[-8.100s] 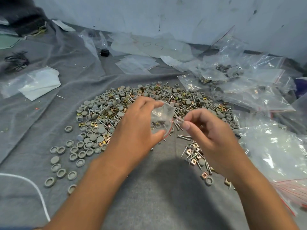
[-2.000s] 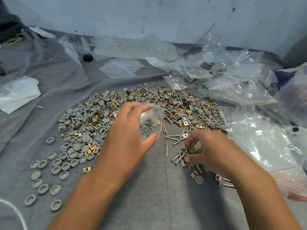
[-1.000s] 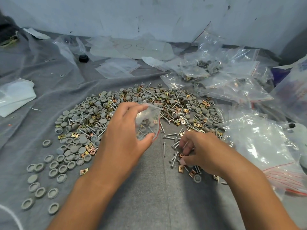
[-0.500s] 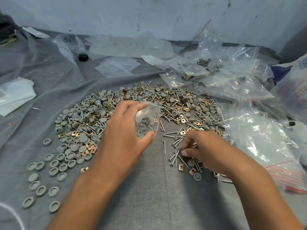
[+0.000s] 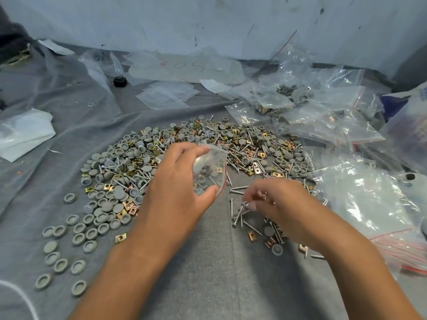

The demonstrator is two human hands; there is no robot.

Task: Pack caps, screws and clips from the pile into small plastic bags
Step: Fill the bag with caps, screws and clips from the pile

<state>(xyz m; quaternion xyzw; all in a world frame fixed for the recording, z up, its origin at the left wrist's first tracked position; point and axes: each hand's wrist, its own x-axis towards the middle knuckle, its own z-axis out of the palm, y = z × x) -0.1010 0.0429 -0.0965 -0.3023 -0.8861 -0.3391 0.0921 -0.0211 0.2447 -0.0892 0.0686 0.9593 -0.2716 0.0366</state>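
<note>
A person's left hand (image 5: 178,188) holds a small clear plastic bag (image 5: 209,168) above a grey cloth-covered bench (image 5: 208,273), fingers curled over the bag's top and thumb pressed at its lower edge near the red zip strip. Grey caps and a few screws show through the plastic.

The right hand (image 5: 279,204), at about 3 o'clock from the bag and just beside it, is blurred; its fingers are bent close together over a scatter of screws (image 5: 238,213), and whether they pinch anything cannot be told.

The main pile (image 5: 184,155) of grey caps, silver screws and brass-coloured clips spreads in a broad arc behind both hands, from 9 o'clock round to 2 o'clock of the bag. Loose grey caps (image 5: 60,257) trail away toward 8 o'clock, most lying hollow side up, with a single clip (image 5: 120,238) apart from the rest. A smaller cluster of clips and one cap (image 5: 276,249) lies under the right wrist.

Filled bags (image 5: 277,98) with red seals are heaped at 1 o'clock, against a pale wall (image 5: 208,24). A stack of empty clear bags (image 5: 369,204) sits at 3 o'clock, its red strips fanned toward the near edge. Flat empty bags (image 5: 166,95) lie at 12 o'clock, a small black object (image 5: 120,81) just beyond them to the left. A white folded sheet (image 5: 25,132) rests at 10 o'clock.
</note>
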